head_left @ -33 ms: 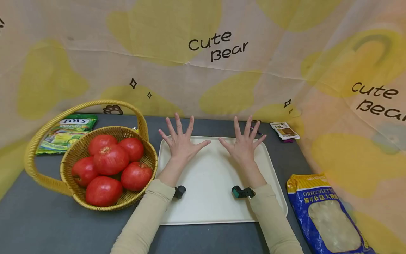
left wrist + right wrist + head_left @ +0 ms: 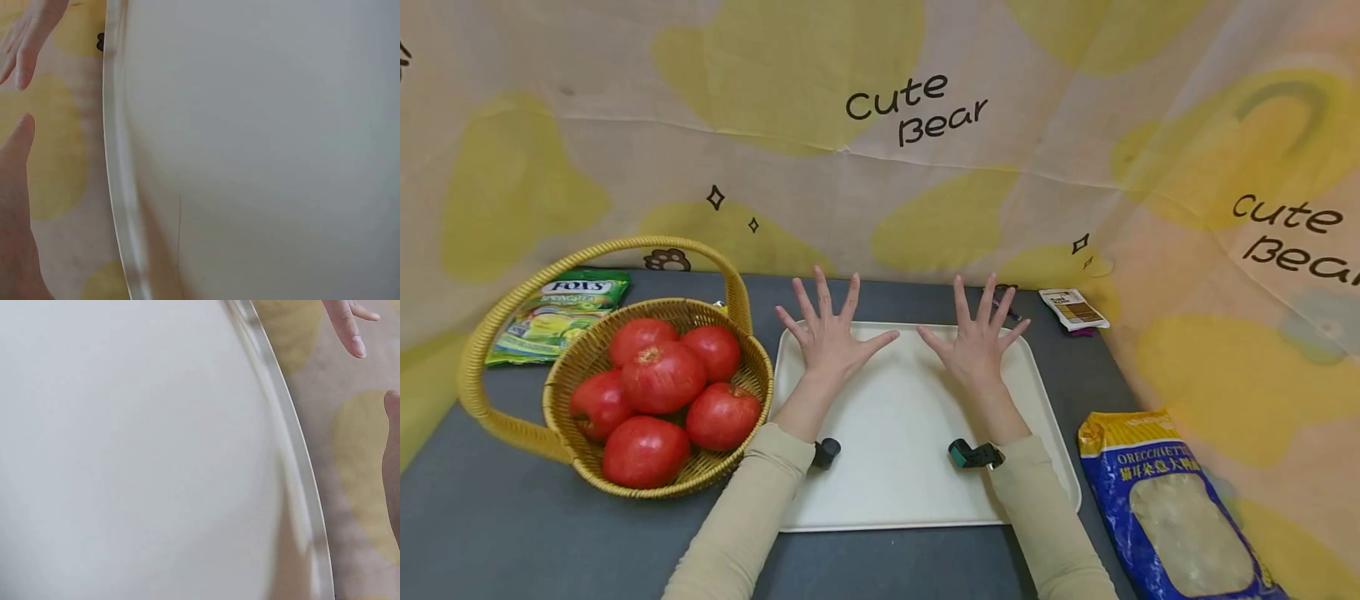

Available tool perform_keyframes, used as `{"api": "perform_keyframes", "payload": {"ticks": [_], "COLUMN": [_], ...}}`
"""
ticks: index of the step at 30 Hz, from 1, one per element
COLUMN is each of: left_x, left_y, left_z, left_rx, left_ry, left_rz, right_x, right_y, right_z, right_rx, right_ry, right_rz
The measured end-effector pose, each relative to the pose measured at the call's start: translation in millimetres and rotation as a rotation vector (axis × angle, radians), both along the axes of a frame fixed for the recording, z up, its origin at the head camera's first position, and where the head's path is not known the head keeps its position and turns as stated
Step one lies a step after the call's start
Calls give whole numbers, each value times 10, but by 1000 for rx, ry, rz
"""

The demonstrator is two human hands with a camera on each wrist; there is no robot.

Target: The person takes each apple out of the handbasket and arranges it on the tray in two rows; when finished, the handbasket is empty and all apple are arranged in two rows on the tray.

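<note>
Both hands are held over the far half of a white rectangular tray (image 2: 902, 467), fingers spread wide and straight, with nothing in either. The left hand (image 2: 831, 342) is over the tray's left side, its thumb pointing inward. Over the right side is the right hand (image 2: 977, 346), its thumb pointing outward to the right. Left of the tray stands a woven yellow basket (image 2: 553, 400) with a tall handle, holding several round red fruits (image 2: 662, 379). The left wrist view shows the tray's rim (image 2: 115, 156) and part of the left hand; the right wrist view shows part of the right hand.
A green FOX'S candy bag (image 2: 576, 292) lies behind the basket. On the right is a blue and yellow bag of orecchiette pasta (image 2: 1180, 517). A small white and brown packet (image 2: 1073, 309) lies at the back right. Printed cloth (image 2: 917, 192) encloses the grey table (image 2: 490, 517).
</note>
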State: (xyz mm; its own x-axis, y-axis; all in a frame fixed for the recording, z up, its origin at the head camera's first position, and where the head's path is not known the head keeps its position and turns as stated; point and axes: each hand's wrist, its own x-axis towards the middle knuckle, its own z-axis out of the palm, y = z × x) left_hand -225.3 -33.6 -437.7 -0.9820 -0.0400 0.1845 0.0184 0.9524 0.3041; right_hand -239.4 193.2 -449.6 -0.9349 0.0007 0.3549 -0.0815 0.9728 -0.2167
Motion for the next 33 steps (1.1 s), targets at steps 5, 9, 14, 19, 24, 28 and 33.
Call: {"api": "perform_keyframes", "payload": {"ticks": [5, 9, 14, 19, 24, 28, 33], "left_x": [-14, -16, 2, 212, 732, 1177, 1616], "left_y": [-11, -14, -7, 5, -107, -421, -1042], "left_z": [-24, -42, -39, 70, 248, 372, 564], "left_rx": [-7, -15, -9, 118, 403, 635, 728], "left_ry": [6, -2, -15, -78, -64, 131, 471], "left_rz": [12, 20, 8, -109, -259, -361, -384], "right_x": [8, 15, 27, 93, 246, 352, 446], "right_y": [-20, -34, -51, -107, -323, -564, -903], "right_z": [-30, -63, -96, -92, -14, 85, 248], "right_rx": [-11, -17, -27, -152, -471, -640, -729], "right_ry": [-12, -35, -67, -107, -173, -237, -317], "right_rz": [0, -3, -8, 71, 279, 395, 542]}}
